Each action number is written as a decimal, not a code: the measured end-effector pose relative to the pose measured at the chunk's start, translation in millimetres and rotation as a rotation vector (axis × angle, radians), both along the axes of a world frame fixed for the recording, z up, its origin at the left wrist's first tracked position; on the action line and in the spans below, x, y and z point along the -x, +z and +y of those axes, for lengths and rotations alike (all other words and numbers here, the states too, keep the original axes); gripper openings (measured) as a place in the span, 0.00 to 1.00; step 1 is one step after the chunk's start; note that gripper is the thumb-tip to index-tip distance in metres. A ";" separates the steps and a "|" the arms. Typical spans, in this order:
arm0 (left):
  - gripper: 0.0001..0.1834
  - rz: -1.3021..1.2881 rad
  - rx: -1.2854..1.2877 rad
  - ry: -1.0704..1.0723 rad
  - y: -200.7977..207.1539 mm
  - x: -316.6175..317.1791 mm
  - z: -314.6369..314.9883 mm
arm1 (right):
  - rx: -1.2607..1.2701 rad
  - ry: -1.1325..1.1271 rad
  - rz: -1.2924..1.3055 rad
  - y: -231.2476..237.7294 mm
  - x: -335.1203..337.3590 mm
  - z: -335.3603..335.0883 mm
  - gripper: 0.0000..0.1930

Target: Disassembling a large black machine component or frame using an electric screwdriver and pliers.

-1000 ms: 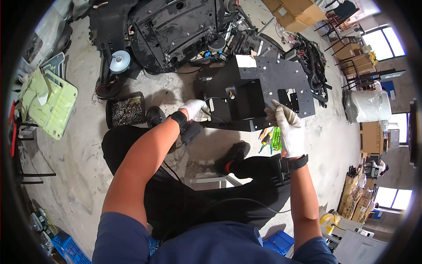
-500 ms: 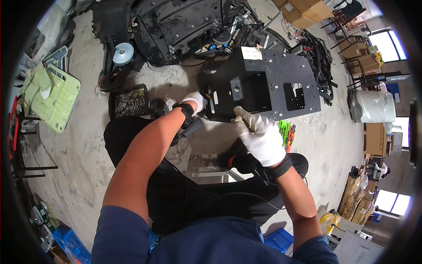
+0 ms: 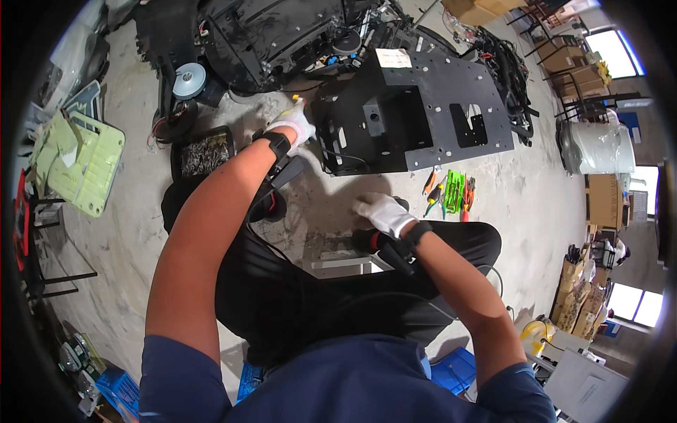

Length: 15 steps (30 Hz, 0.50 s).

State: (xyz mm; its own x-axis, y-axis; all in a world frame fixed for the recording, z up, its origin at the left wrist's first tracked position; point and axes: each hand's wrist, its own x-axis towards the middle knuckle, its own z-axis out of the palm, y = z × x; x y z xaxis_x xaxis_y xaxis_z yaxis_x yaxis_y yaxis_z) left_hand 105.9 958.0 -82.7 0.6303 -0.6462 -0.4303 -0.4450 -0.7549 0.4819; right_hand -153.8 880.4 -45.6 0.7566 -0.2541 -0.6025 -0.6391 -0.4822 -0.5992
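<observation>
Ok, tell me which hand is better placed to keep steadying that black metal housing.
Left. The left hand already rests at the black metal housing edge; the right hand sits back near the knee, apart from it.

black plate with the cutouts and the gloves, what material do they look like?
Black plate: looks like sheet metal with a matte black coating; thin flat panel, crisp rectangular cutouts and drilled holes. Gloves on left hand and right hand: white knit fabric by the soft look; any palm coating is not visible.

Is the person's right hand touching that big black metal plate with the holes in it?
Apart. The head view shows the right hand down near the knee, with bare concrete floor between it and the black metal plate.
</observation>
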 end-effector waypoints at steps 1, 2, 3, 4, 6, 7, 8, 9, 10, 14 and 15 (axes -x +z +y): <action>0.26 -0.082 -0.053 -0.024 2.5 2.6 1.1 | -0.318 -0.301 0.003 1.2 -3.7 5.0 0.22; 0.25 -0.026 -0.146 -0.058 6.0 1.4 0.7 | -0.518 -0.553 -0.029 -1.4 -11.0 12.2 0.21; 0.23 -0.068 -0.184 -0.180 0.4 -1.7 5.3 | -0.724 -0.800 -0.060 -6.1 -20.3 20.2 0.21; 0.21 0.032 -0.223 -0.167 -12.3 -4.5 4.4 | -0.634 -0.677 -0.174 -37.9 -23.8 14.4 0.22; 0.17 0.221 -0.217 -0.122 -15.1 -3.8 17.3 | -0.904 -0.882 -0.082 -30.1 -49.5 33.1 0.26; 0.18 0.167 -0.164 -0.257 -8.3 -2.2 15.0 | -0.547 -0.819 -0.192 -50.1 -58.1 30.4 0.26; 0.18 0.092 -0.224 -0.398 -3.2 3.2 10.7 | -0.703 -0.903 -0.267 -65.9 -57.7 22.0 0.25; 0.19 0.022 -0.297 -0.527 19.7 10.7 10.1 | -0.874 -0.975 -0.330 -71.1 -62.1 18.6 0.24; 0.19 0.027 -0.260 -0.501 33.3 14.0 11.2 | -0.829 -1.015 -0.286 -69.2 -63.6 13.3 0.23; 0.19 -0.100 -0.246 -0.398 22.5 5.8 14.9 | -1.099 -1.099 -0.279 -44.3 -66.1 12.4 0.20; 0.18 -0.186 -0.258 -0.371 30.8 4.4 13.5 | -1.007 -1.073 -0.242 -41.8 -65.6 14.2 0.21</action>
